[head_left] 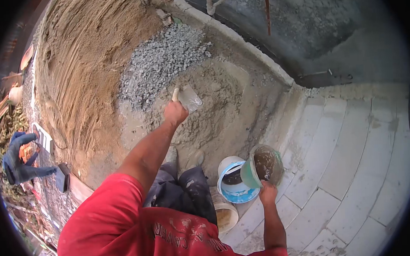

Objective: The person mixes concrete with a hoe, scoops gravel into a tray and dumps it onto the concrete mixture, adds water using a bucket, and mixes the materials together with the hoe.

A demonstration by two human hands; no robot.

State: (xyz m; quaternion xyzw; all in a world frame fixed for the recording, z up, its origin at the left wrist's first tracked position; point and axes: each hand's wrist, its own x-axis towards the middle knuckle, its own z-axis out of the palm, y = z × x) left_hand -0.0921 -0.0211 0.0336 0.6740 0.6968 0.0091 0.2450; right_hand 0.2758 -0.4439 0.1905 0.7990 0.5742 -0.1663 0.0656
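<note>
My left hand (175,113) is closed around the pale handle of a trowel (192,100), whose flat blade is over a mound of wet grey mortar (204,116). My right hand (268,193) grips the near rim of a green bucket (249,171). That bucket is tilted, its inside coated with wet grey-brown residue. It overlaps a white and blue bucket (239,197) with something dark inside. Closer to my body stands a smaller white bucket (236,214) with tan contents.
Grey gravel (165,59) borders the mortar, with a large sand pile (83,64) to its left. At right runs a wall of pale blocks (344,167). A concrete ledge (237,39) crosses the upper right. Another person (19,159) in blue bends at far left.
</note>
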